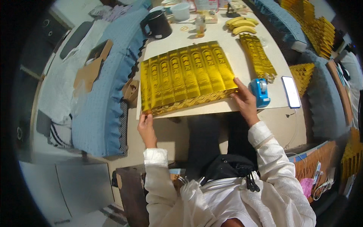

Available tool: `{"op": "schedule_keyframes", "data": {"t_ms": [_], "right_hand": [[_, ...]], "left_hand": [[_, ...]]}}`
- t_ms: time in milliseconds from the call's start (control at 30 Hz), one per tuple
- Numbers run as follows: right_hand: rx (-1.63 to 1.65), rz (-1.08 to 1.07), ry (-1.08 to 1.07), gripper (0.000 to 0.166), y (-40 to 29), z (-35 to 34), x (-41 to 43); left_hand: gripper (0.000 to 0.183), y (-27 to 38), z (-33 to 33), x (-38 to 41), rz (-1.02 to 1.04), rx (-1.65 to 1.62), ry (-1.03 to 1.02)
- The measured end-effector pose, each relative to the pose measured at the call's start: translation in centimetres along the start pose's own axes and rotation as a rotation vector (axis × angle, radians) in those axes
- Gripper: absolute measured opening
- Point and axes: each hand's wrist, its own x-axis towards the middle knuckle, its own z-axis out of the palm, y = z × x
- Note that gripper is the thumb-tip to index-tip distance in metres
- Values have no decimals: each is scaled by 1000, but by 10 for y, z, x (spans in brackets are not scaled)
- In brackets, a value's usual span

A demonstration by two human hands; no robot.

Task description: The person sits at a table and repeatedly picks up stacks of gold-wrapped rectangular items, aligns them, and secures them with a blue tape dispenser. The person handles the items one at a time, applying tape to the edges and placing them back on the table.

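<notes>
A wide panel of folded gold foil paper strips [187,73] lies over the near part of the table, its strips side by side and stamped with characters. Along its near edge runs a woven, zigzag-folded border. My left hand [147,127] pinches the near left corner between thumb and fingers. At the near right corner, my right hand [244,98] grips the edge, thumb and fingers on either side. Just right of that hand stands a blue tape dispenser [259,92] with a roll in it. Behind the dispenser is a bundle of gold foil strips [257,56].
A white-topped table [175,37] carries a black jug [156,24], a small bottle [200,27], bananas [242,25] and a white tub [181,12]. A phone [291,92] with a cable lies at the right edge. Blue-covered seats [99,113] flank the table; folded gold pieces [312,25] rest at right.
</notes>
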Motion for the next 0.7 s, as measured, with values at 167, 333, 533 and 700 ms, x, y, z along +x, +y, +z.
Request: {"op": "schedule_keyframes", "data": {"t_ms": [167, 333, 533, 700], "right_hand": [[-59, -17, -11, 63, -1, -5, 1], [-172, -76, 45, 60, -46, -24, -12], [-551, -77, 383, 73, -59, -80, -48], [-592, 154, 345, 88, -38, -80, -41]], "left_hand": [[25, 15, 13, -4, -28, -2, 47], [49, 9, 5, -8, -19, -35, 62], [58, 22, 45, -51, 211, 46, 319], [60, -6, 63, -52, 131, 28, 295]]}}
